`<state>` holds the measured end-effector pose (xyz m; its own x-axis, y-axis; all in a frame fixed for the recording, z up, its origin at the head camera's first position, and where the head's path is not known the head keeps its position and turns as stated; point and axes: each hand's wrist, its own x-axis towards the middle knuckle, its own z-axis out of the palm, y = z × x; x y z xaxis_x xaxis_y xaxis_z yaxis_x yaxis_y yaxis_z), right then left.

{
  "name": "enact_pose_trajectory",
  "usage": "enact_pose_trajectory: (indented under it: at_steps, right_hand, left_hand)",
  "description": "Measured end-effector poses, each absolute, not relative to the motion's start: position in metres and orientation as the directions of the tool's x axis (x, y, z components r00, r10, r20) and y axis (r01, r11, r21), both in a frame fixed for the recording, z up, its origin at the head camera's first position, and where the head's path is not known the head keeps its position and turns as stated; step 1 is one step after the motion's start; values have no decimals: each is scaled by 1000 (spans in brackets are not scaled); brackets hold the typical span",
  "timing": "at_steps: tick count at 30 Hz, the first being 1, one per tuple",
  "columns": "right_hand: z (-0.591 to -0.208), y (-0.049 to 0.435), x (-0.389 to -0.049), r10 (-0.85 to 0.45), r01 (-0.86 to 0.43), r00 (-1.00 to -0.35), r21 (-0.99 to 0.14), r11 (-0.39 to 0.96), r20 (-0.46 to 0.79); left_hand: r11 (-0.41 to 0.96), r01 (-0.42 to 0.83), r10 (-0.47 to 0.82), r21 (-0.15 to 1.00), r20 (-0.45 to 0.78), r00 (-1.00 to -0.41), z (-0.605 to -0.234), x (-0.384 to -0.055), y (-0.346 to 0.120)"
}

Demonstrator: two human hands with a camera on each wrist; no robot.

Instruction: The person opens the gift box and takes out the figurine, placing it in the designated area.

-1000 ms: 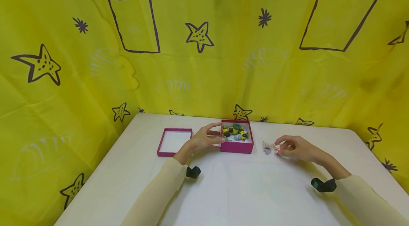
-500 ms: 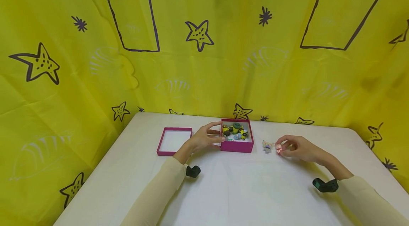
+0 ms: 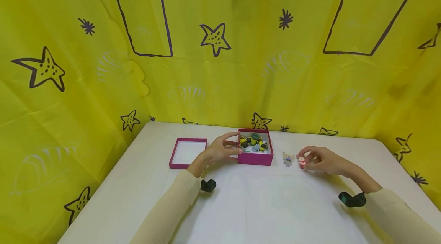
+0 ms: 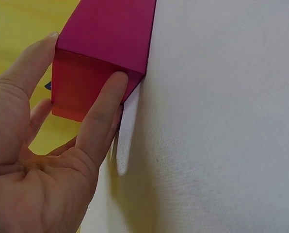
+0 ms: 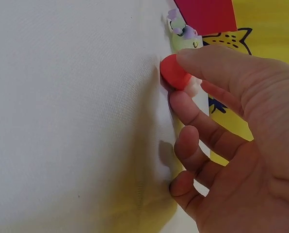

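A magenta box (image 3: pixel 255 159) full of small figurines stands at the table's far middle. My left hand (image 3: pixel 219 149) touches its left wall, thumb at the near corner and fingers spread, fairly straight, along the side; the left wrist view shows fingertips on the box wall (image 4: pixel 76 80). To the right, my right hand (image 3: pixel 320 160) pinches a small red and pink figurine (image 3: pixel 301 162) between thumb and fingers, low over the table. Its round red underside (image 5: pixel 172 72) faces the right wrist camera. Beside it, a pale figurine (image 3: pixel 288 158) with purple parts lies on the table.
Left of the box lies its magenta-rimmed lid (image 3: pixel 187 154), white inside facing up. Yellow and green figurines (image 3: pixel 254 141) are heaped in the box. A yellow curtain (image 3: pixel 220 75) with drawn stars hangs behind the white table (image 3: pixel 262 205).
My right hand has turned the red and pink figurine, with more red showing, and shifted slightly right, away from the pale figurine. The left hand and the box keep their places.
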<state>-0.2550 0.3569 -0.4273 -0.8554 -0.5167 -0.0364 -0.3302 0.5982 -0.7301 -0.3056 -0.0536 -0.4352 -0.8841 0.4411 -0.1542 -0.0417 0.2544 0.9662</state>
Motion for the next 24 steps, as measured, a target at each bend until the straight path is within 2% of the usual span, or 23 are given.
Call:
enact_pose_trajectory:
  at_steps: [15,24]
  right_hand:
    - [-419,361,-255,-569,-351,-820,-723,595,-69]
    - [-396,362,-256,-595,-390,-793,-643,659,-129]
  left_hand:
    - [245,-31,457,969,-144,-878,-435,-306,-55]
    - [257,-33,443,966,-148,-884,-436,-305,-54]
